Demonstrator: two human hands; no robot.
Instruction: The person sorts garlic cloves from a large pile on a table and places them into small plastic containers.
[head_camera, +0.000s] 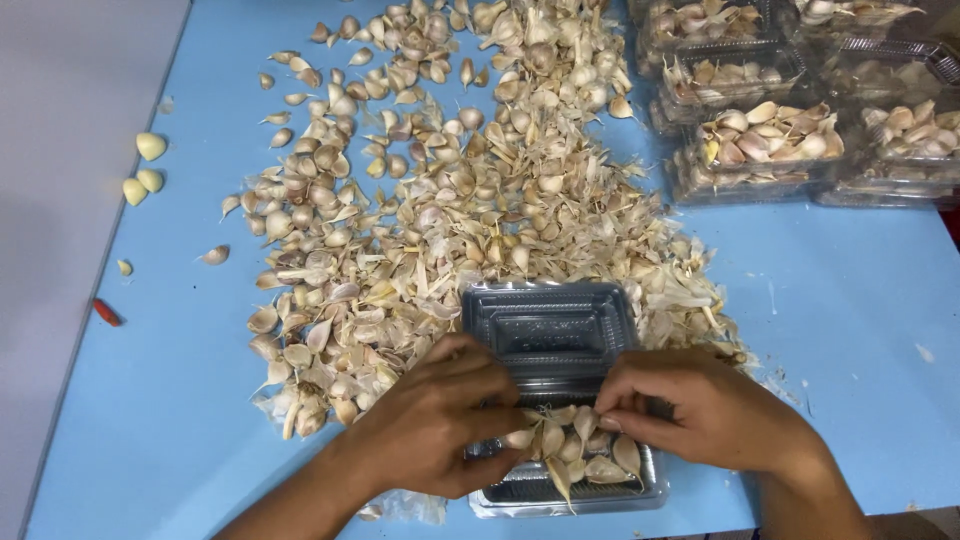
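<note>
Two hands, left hand (435, 425) and right hand (700, 410), pinch garlic cloves (570, 450) into the half-filled clear plastic hinged tray (555, 335); behind it, a large loose garlic pile (440, 200) remains, filled trays (770, 140) beyond.

A clear plastic clamshell box (560, 345) lies open at the lower middle of the frame, its ribbed lid folded back toward the top. Its lower tray holds a small heap of unpeeled garlic cloves (570, 445), pale tan with pointed tips.
</note>
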